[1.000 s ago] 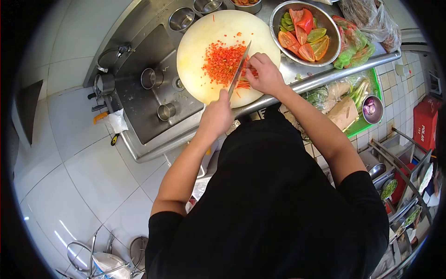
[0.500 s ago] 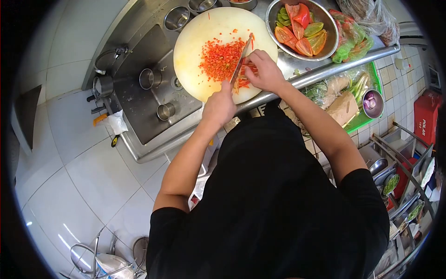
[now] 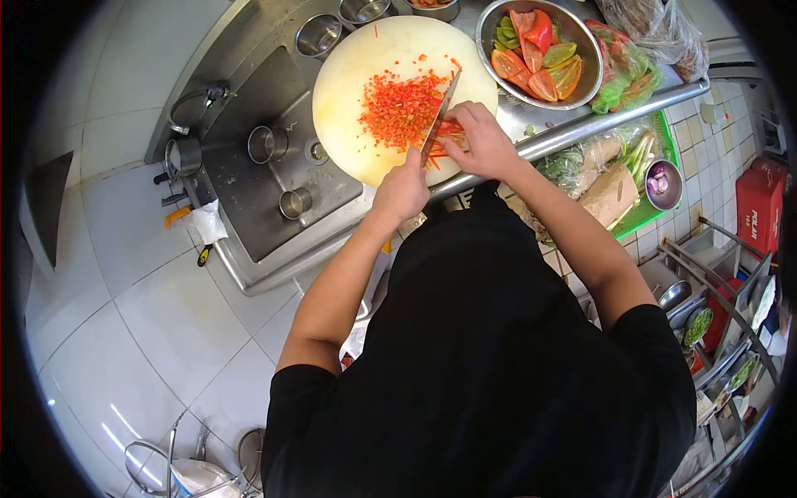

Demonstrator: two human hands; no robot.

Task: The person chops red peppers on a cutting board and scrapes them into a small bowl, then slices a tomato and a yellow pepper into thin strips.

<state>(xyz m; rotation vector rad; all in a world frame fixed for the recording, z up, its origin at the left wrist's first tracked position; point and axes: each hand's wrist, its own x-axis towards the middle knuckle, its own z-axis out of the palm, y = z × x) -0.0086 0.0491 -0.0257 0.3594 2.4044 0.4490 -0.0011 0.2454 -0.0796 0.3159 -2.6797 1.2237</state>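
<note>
My left hand [image 3: 401, 192] grips the handle of a knife [image 3: 440, 114], its blade angled across a round white cutting board [image 3: 353, 66]. My right hand [image 3: 481, 137] presses down on a small bundle of red pepper strips [image 3: 448, 131] right beside the blade. A heap of diced red pepper [image 3: 398, 108] lies on the board to the left of the knife. A metal bowl [image 3: 484, 33] behind my right hand holds large red, orange and green pepper pieces.
A steel sink [image 3: 249, 191] with several small metal cups [image 3: 266, 141] lies left of the board. Bagged vegetables [image 3: 631, 70] sit right of the bowl. A lower shelf has a green tray [image 3: 656, 212], bagged greens and a small bowl of shallots [image 3: 664, 183]. A red box [image 3: 760, 207] stands at far right.
The knife has kept chopping, its tip lifting and dropping beside my right fingers. Both hands have shifted slightly toward the board's near edge, and the diced heap has grown a little.
</note>
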